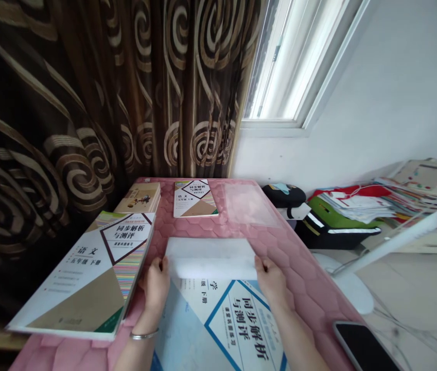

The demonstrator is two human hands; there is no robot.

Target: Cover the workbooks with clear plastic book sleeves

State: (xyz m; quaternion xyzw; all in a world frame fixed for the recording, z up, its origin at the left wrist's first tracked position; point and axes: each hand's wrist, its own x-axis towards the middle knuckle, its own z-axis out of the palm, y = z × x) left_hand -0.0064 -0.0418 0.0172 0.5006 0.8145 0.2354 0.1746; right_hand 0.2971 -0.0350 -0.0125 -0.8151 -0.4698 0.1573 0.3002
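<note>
A blue and white workbook (187, 319) lies in front of me, its printed cover facing up and turned sideways. Across its far end runs a blank white sheet (210, 257); I cannot tell whether it is loose paper or part of a book cover. My left hand (155, 286), with a bracelet at the wrist, pinches the sheet's left edge. On the opposite side, my right hand (271, 283) is closed on the right edge. Beyond the sheet sit a smaller-looking workbook (197, 198) and a clear plastic sheet (251, 203).
Stacked books (87, 278) line the left side of the pink padded table cover (295, 252). A phone (365, 345) rests at the near right edge. A white lamp stand (357, 278) and piled papers (357, 203) are off to the right; a patterned curtain (156, 93) hangs behind.
</note>
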